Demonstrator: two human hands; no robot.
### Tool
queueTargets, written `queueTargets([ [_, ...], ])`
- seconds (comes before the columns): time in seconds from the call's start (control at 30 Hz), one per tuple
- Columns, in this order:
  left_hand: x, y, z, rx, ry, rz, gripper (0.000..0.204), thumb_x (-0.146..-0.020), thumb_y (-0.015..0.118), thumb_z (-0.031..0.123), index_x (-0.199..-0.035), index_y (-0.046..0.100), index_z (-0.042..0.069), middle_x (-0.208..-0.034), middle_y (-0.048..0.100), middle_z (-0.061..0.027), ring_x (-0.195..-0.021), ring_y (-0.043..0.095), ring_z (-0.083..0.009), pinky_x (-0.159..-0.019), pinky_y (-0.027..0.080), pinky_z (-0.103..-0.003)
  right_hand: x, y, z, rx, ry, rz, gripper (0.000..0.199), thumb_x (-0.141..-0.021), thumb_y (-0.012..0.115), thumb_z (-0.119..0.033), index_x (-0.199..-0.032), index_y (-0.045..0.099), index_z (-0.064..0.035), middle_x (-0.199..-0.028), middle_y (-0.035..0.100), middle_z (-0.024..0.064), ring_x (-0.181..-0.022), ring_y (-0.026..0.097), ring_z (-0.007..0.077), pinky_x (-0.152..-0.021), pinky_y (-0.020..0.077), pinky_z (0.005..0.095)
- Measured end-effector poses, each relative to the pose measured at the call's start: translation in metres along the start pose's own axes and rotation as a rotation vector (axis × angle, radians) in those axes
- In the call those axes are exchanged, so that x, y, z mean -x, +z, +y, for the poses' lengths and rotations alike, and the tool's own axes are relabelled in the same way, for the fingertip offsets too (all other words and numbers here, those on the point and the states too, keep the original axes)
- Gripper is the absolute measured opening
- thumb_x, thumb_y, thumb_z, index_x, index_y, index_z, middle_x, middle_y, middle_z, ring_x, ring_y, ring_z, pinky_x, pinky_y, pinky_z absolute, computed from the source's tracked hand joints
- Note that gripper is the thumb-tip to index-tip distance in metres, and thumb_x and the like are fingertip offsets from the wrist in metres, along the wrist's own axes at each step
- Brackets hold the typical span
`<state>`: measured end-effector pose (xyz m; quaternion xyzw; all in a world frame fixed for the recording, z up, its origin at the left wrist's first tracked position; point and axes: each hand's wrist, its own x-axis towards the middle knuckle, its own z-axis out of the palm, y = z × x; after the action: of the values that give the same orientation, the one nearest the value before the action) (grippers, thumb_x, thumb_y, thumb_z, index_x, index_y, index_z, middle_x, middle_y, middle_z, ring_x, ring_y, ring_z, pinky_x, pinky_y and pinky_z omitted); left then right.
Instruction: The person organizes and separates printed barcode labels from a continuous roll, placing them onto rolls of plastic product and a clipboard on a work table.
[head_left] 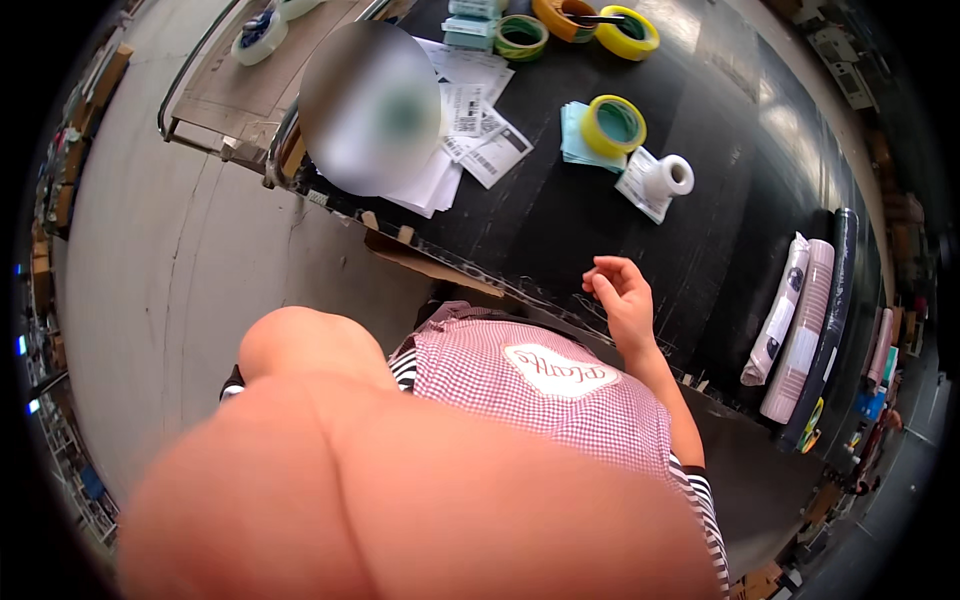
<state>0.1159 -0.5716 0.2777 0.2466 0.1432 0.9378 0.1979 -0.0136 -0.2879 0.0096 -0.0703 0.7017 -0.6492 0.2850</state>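
Worktop (720, 270): black, scuffed, running from the upper centre of the frame to the right. Bare skin (430, 490), very close to the lens and blurred, fills the lower centre and lower left; the left hand cannot be told apart within it, so the state of its fingers cannot be determined. Grey floor (200, 230) at left. Checked apron (480, 370) with a white patch at centre, over black-and-white striped clothing. A cart (215, 85) stands at upper left.

Three long rolls lie side by side at the right of the frame: a pale one (776, 310), a pink patterned one (805, 320) and a black one (835, 300). Printed papers (490, 152) lie loosely overlapped at upper centre-left, partly hidden by a blurred round patch.

Right hand (625, 300): right of centre, at the near edge of the worktop; fingers loosely curled, nothing held.

Above it in the frame, a yellow tape roll (598, 142) lies partly over light-blue cards (572, 135). Just beside it, a small white roll (660, 180) with an open core rests on white labels (635, 190). Further tape rolls at the top: yellow (630, 52), orange (560, 22) and green (522, 54).
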Motion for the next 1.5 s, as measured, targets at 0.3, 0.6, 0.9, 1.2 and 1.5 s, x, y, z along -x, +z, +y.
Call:
queueTargets([
  [0.3, 0.052, -0.054, 0.083, 0.002, 0.138, -0.021, 0.011, -0.097, 0.05, -0.003, -0.091, 0.058, -0.006, -0.088, 0.061, -0.021, -0.072, 0.064, -0.035, -0.062, 0.056, -0.04, -0.115, 0.116, -0.039, 0.008, -0.08, -0.131, 0.022, -0.092, 0.064, -0.004, -0.113, 0.059, 0.0023, -0.095, 0.067, 0.0049, -0.087, 0.063, 0.0109, -0.081, 0.0501, 0.0244],
  [0.6, 0.056, -0.079, 0.132, 0.105, 0.06, 0.017, 0.011, -0.097, 0.053, -0.001, -0.089, 0.059, -0.005, -0.085, 0.062, -0.0229, -0.066, 0.063, -0.0325, -0.058, 0.055, -0.038, -0.124, 0.137, -0.028, 0.029, 0.043, -0.046, 0.022, -0.092, 0.063, -0.002, -0.113, 0.059, 0.0026, -0.094, 0.066, 0.0052, -0.086, 0.063, 0.0112, -0.081, 0.0509, 0.0249],
  [0.9, -0.027, -0.12, 0.074, 0.017, 0.217, -0.361, 0.021, -0.092, 0.069, 0.009, -0.078, 0.062, -0.004, -0.078, 0.061, -0.0137, -0.059, 0.06, -0.0217, -0.047, 0.048, -0.028, -0.025, 0.068, 0.017, -0.037, 0.122, 0.222, 0.021, -0.092, 0.065, -0.003, -0.112, 0.06, -0.0003, -0.094, 0.065, 0.0041, -0.086, 0.063, 0.011, -0.08, 0.0528, 0.0257],
  [1.2, -0.13, -0.091, -0.13, -0.318, -0.241, -0.288, 0.021, -0.094, 0.067, 0.023, -0.089, 0.062, 0.004, -0.089, 0.059, -0.0082, -0.076, 0.052, -0.0145, -0.069, 0.043, -0.029, 0.172, -0.041, 0.101, -0.15, 0.053, 0.605, 0.022, -0.094, 0.065, -0.006, -0.114, 0.059, 0.0014, -0.092, 0.065, 0.004, -0.083, 0.062, 0.0093, -0.077, 0.0522, 0.0243],
  [1.5, -0.194, -0.06, -0.443, -0.369, -0.954, -0.335, 0.019, -0.096, 0.065, 0.016, -0.107, 0.059, 0.002, -0.102, 0.059, -0.0049, -0.087, 0.053, -0.01, -0.077, 0.044, -0.024, 0.441, -0.18, 0.18, -0.283, 0.221, 1.027, 0.024, -0.097, 0.059, -0.008, -0.119, 0.057, 0.0024, -0.099, 0.068, 0.0095, -0.088, 0.066, 0.0137, -0.079, 0.0539, 0.0269],
])
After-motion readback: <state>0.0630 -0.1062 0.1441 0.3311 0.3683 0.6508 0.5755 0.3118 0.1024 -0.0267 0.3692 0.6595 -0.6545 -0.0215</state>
